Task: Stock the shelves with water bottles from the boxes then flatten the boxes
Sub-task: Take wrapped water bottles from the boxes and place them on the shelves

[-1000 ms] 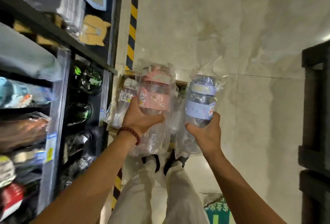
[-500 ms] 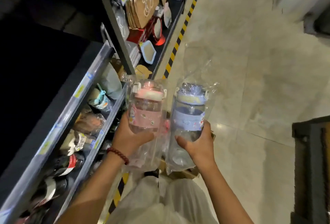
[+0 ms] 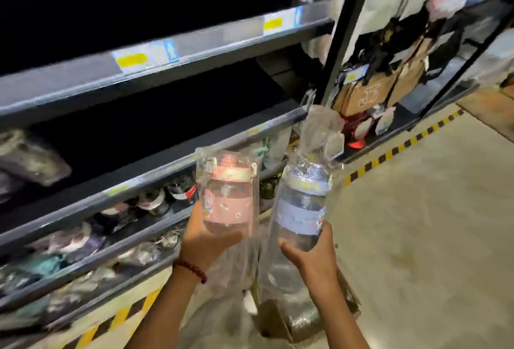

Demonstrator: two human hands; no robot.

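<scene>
My left hand (image 3: 204,243) grips a clear water bottle with a pink lid and pink band (image 3: 226,195), wrapped in a plastic bag. Beside it, my right hand (image 3: 311,259) grips a taller clear bottle with a blue band (image 3: 301,209), also bagged, its loose plastic sticking up. Both bottles are upright at chest height in front of the dark shelving (image 3: 155,54). An open cardboard box (image 3: 289,318) with plastic-wrapped goods lies on the floor below my hands, mostly hidden by my arms.
Lower shelves (image 3: 91,259) hold several bagged bottles. The two upper shelf levels are dark inside. A black upright post (image 3: 347,28) divides off a bay with brown bags (image 3: 370,92). Yellow-black tape (image 3: 400,151) edges the pale floor on the right.
My view has swung up and left toward the shelves. Both bottles stay in my hands and have come closer to the shelf front.
</scene>
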